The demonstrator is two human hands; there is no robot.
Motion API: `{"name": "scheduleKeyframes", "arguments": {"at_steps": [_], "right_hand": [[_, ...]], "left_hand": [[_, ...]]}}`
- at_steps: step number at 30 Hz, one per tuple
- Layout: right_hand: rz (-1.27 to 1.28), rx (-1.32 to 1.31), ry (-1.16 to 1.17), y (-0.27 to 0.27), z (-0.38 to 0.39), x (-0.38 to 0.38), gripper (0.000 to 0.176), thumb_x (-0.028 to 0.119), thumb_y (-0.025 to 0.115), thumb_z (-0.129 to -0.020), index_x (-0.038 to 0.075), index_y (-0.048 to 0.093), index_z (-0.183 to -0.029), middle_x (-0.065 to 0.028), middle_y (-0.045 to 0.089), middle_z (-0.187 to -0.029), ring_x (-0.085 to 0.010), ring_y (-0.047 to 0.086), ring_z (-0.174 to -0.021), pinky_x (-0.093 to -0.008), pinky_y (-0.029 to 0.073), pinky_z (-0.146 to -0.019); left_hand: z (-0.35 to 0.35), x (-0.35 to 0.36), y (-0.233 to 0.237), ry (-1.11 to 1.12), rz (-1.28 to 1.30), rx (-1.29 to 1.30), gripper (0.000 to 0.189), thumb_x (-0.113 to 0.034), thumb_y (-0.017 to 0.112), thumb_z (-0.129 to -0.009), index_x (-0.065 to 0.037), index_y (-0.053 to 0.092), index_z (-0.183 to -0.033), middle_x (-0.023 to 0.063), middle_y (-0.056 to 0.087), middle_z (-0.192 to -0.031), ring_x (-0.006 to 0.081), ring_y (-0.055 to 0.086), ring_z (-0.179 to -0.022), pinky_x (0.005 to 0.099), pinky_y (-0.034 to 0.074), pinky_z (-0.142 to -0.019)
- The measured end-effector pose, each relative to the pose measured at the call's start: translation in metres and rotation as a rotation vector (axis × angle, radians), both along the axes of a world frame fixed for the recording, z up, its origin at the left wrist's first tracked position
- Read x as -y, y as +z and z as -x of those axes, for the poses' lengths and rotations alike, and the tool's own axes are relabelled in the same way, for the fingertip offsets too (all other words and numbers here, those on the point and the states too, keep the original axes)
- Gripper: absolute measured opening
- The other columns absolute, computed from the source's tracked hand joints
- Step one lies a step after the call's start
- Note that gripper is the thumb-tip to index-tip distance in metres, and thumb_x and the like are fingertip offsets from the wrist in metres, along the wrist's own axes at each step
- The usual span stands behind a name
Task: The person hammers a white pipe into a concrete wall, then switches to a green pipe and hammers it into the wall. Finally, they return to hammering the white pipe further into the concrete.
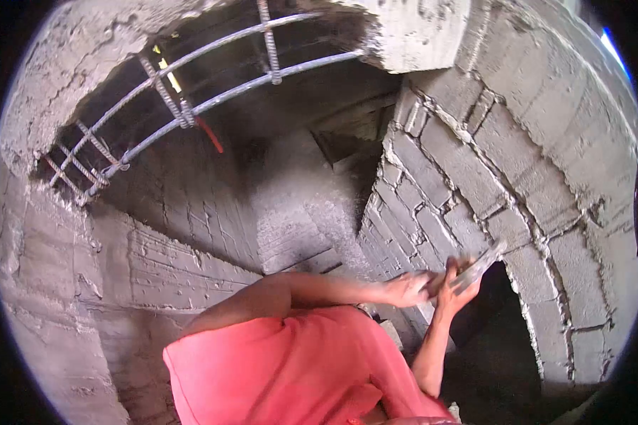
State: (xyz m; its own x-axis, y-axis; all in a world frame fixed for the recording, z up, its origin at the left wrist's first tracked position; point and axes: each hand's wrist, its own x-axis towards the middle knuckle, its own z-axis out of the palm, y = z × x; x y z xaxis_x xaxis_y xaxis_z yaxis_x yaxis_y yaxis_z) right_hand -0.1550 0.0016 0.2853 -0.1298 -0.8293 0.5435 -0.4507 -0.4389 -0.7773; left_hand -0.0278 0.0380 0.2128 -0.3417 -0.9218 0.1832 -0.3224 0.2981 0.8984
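Note:
A flat, greyish tool, blurred by motion, slants up to the right in front of the brick wall. My right hand is wrapped round its lower part, with thumb and fingers on either side. Just to the left, my left hand reaches across from the left side and is closed at the tool's lower end, its fingertips smeared by motion. Both hands are close together, over the edge of a dark opening.
A rough block wall with mortar ridges curves along the right. Beside it, a dark opening gapes. Bare steel bars cross a gap at the upper left. A plastered wall stands left, and a grey, dusty surface lies below.

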Motion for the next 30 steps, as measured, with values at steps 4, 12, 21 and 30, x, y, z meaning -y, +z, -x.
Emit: {"name": "scheduleKeyframes", "arguments": {"at_steps": [4, 12, 21, 30], "right_hand": [[-0.046, 0.079, 0.158, 0.036, -0.067, 0.014, 0.033, 0.030, 0.073, -0.087, 0.002, 0.059, -0.099, -0.0002, 0.050, -0.075, -0.0122, 0.046, -0.063, -0.0288, 0.040, -0.058], [-0.195, 0.342, 0.682, 0.030, -0.151, 0.019, 0.040, 0.033, 0.065, -0.094, 0.001, 0.057, -0.116, -0.0013, 0.057, -0.077, -0.0093, 0.051, -0.059, -0.0226, 0.040, -0.051], [-0.165, 0.184, 0.788, 0.037, -0.165, 0.073, 0.034, 0.031, 0.064, -0.095, 0.001, 0.058, -0.108, -0.0006, 0.057, -0.077, -0.0071, 0.049, -0.057, -0.0213, 0.038, -0.049], [-0.145, 0.114, 0.708, 0.110, -0.175, 0.092, 0.039, 0.034, 0.066, -0.094, 0.001, 0.057, -0.114, -0.0022, 0.059, -0.085, -0.0109, 0.052, -0.071, -0.0265, 0.042, -0.062]], "left_hand": [[-0.056, -0.011, 0.034, 0.306, 0.195, -0.299, 0.023, -0.017, 0.052, -0.096, 0.001, 0.052, -0.111, 0.0188, 0.059, -0.094, 0.0354, 0.061, -0.095, 0.0416, 0.046, -0.089], [-0.179, -0.058, 0.043, 0.360, 0.040, -0.133, 0.034, -0.032, 0.045, -0.102, -0.001, 0.052, -0.094, 0.0080, 0.046, -0.073, 0.0205, 0.045, -0.068, 0.0367, 0.043, -0.070], [-0.170, -0.037, 0.062, 0.514, 0.018, -0.148, 0.037, -0.037, 0.042, -0.104, -0.003, 0.050, -0.092, 0.0060, 0.042, -0.069, 0.0180, 0.043, -0.065, 0.0364, 0.041, -0.061], [-0.173, 0.006, 0.078, 0.680, 0.248, -0.299, 0.020, -0.019, 0.043, -0.101, -0.003, 0.045, -0.089, 0.0061, 0.044, -0.070, 0.0165, 0.044, -0.065, 0.0367, 0.040, -0.058]]}}
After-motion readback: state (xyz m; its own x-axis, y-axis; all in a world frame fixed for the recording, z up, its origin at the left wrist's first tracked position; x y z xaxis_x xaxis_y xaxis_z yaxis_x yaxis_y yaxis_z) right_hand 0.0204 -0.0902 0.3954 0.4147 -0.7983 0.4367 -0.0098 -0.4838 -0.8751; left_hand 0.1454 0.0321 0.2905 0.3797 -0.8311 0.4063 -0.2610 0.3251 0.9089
